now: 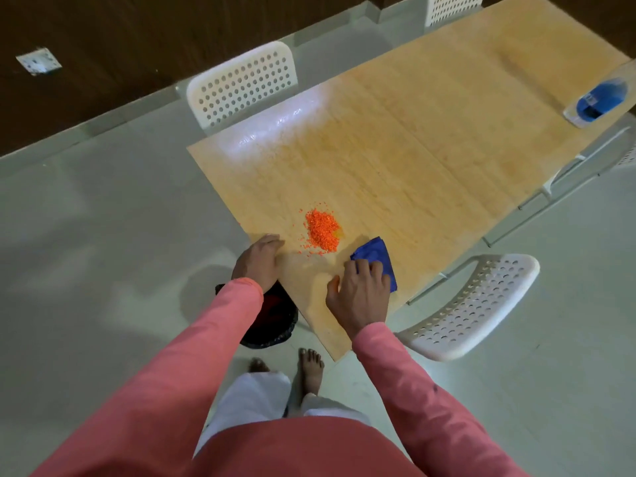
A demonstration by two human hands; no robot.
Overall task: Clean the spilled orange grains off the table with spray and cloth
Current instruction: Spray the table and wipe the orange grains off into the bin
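Head view: a black-lined bin (272,321) waits below the surface (430,139) edge, under the left hand (258,261), whose fingers curl at the rim holding nothing. Right hand (359,292) presses flat on the blue cloth (377,254). Best sweep the orange grains (321,230) leftward, slowly, into the bin. Spray bottle (600,103) lies far off.

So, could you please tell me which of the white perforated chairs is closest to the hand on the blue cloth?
The chair at the table's near right side, just beside the right hand; the others stand farther off.
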